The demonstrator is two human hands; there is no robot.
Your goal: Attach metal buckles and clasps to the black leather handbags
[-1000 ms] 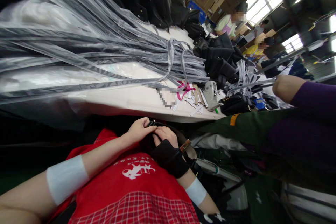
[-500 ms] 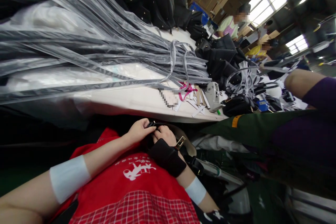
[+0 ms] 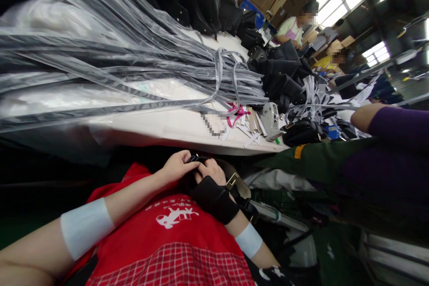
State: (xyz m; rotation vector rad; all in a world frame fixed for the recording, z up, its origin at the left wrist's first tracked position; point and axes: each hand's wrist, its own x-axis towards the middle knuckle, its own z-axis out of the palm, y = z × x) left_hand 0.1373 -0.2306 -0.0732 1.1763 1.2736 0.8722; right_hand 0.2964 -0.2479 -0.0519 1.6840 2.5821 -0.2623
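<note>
A black leather handbag (image 3: 214, 199) lies in my lap against the red apron, its flap draped over my right wrist. A gold buckle (image 3: 232, 181) shows on its right side. My left hand (image 3: 177, 165) is closed, with thumb and fingers pinching a black strap end (image 3: 194, 158) that has a small shiny metal part. My right hand (image 3: 212, 172) has its fingers bent against the same strap, almost touching my left thumb. Its fingertips are partly hidden, and much of the bag is lost in shadow under the table edge.
Long plastic-wrapped straps (image 3: 140, 67) run across the white table (image 3: 161, 129). Black bags (image 3: 208, 4) stand behind them. Paper strips (image 3: 250, 132) and a grey tape dispenser (image 3: 271, 120) lie near the edge. A co-worker's purple sleeve (image 3: 398, 125) is close on the right.
Both my hands stay at the strap with almost no shift. The co-worker's arm on the right has moved slightly left and down. The view has shifted a little.
</note>
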